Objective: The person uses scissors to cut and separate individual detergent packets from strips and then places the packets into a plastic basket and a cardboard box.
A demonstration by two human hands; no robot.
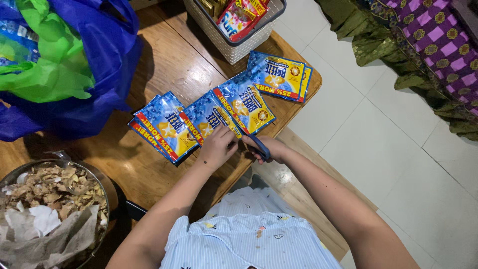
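Leftmost, in the upper left of the frame, a blue-and-green plastic bag [59, 65] slumps on the wooden desk [164, 55], and below it, at lower left, a metal bowl [52, 209] holds dry brown scraps and crumpled white paper. Moving toward the centre, a connected strip of blue sachets [204, 117] lies flat on the desk, its long axis running from lower left up to upper right — from the pair near the frame's middle left to the last packets below a white basket [234, 42] at top centre, which holds red packets. The left hand [219, 147] presses down on the strip at its near edge, fingers curled onto the sachet just above it, pinning rather than lifting. Just to its right, and all but touching it, the right hand [266, 149] is clenched around blue-handled scissors [254, 142]; the blades point up and left toward the seam between two sachets, so the strip lies directly ahead of this grip, across the blade line. Whether the blades are parted I cannot tell — the hands cover them. Both hands sit at the desk's near edge, the right one nearer the seam. Farther right lie pale floor tiles [398, 149] and, at upper right, purple-and-green patterned cloth [423, 40].
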